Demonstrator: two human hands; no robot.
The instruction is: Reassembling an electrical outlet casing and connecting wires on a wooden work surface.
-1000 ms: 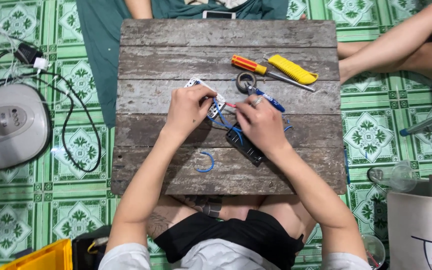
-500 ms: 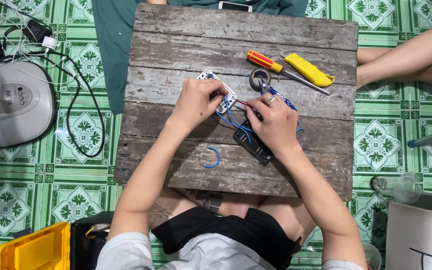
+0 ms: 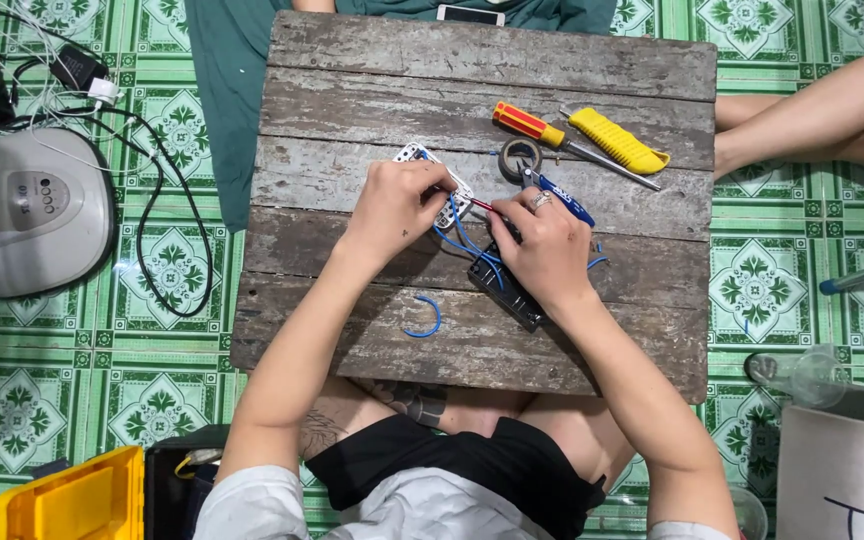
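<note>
Weathered wooden board (image 3: pixel 382 100) serves as the bench. On it the left hand (image 3: pixel 397 205) is closed around a small white switch module (image 3: pixel 430 170), pinning it flat, while the right hand (image 3: pixel 547 240) grips a thin red-tipped tool, seemingly a small screwdriver (image 3: pixel 480 205), against the module's edge. Blue wires (image 3: pixel 462 240) already run from the module to a black box (image 3: pixel 507 290) under the right wrist, so the wiring looks partly done; a cut blue wire piece (image 3: pixel 424 318), tape roll (image 3: pixel 519 157) and yellow knife (image 3: pixel 617 140) lie unused nearby

Green patterned floor tiles (image 3: pixel 772 290); low weathered plank table (image 3: pixel 372 100); even, bright light
</note>
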